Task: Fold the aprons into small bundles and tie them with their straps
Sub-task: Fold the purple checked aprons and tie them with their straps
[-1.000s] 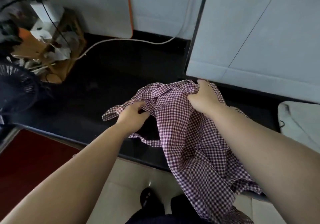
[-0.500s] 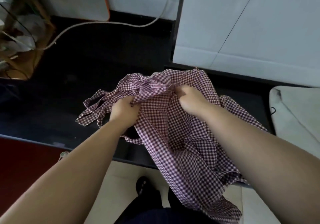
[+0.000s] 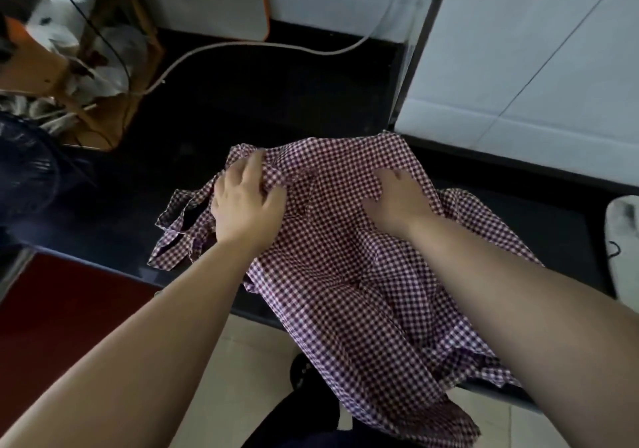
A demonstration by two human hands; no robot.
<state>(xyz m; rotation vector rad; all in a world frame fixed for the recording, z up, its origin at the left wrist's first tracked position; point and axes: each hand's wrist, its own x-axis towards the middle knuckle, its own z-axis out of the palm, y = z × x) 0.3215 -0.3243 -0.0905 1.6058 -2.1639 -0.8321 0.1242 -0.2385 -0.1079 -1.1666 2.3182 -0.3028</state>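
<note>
**Maroon gingham pinned under two flat hands**

Head view, looking down: a maroon-and-white checked cloth apron (image 3: 345,274) lies crumpled on the glossy black worktop (image 3: 259,108). Its lower half spills over the front edge and hangs towards the pale tiled floor (image 3: 242,361).

The left hand (image 3: 247,202) rests on the bunched upper-left corner, fingers straight and spread, gripping nothing. The right hand (image 3: 397,198) lies palm down on the middle of the cloth, fingers straight and pressing the fabric flat. Both hands touch the apron, with a stretch of check between them.

The apron's checked straps (image 3: 176,226) trail in loose loops just left of the left hand, lying on the worktop near its front edge.

Further back, a white cable (image 3: 242,46) snakes across the dark surface towards a wooden rack of clutter (image 3: 114,101) in the left corner. White cabinet panels (image 3: 518,67) rise at the right. A red mat (image 3: 62,309) lies on the floor at lower left, and a black shoe (image 3: 304,371) peeks out below the hanging cloth.
</note>
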